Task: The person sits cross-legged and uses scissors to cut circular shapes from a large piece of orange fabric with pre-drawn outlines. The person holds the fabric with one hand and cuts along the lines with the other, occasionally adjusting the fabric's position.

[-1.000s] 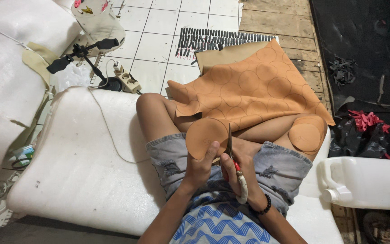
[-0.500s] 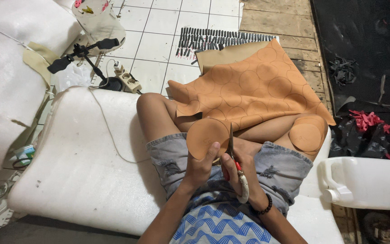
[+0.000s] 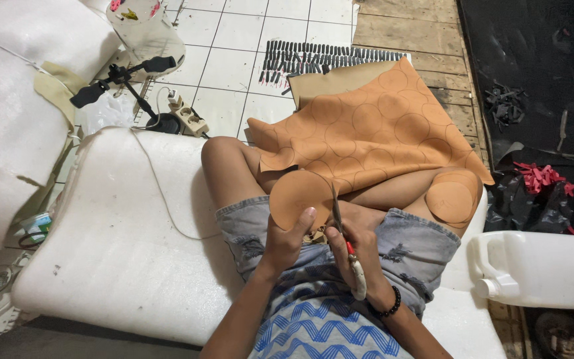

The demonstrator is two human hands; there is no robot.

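White floor tiles (image 3: 234,66) and bare wooden planks (image 3: 406,26) form the background; a person sits on a white foam cushion (image 3: 114,239) with legs folded.

Left hand (image 3: 286,240): grip closed on the lower edge of an orange round disc (image 3: 297,195), thumb lying on its face. The disc is held upright above the lap, just in front of the left knee.

Right hand (image 3: 360,256): grip closed around the handles of a pair of scissors (image 3: 341,229). The blades point up and away from the body, and stand against the right edge of the disc. A dark bead bracelet (image 3: 388,309) sits on this wrist.

Orange sheet material (image 3: 367,133), marked with traced circles, drapes over the legs and reaches the floor. A stack of cut orange discs (image 3: 452,199) rests on the right knee.

Surroundings:
- White plastic jerrycan (image 3: 539,269), lying at the right, beside the cushion.
- Power strip (image 3: 184,113) on the tiles, near a black stand (image 3: 127,83).
- Row of small dark strips (image 3: 327,56) laid out on the tiles beyond the sheet.
- Red scraps (image 3: 543,178) on a black mat (image 3: 533,66) at the right.
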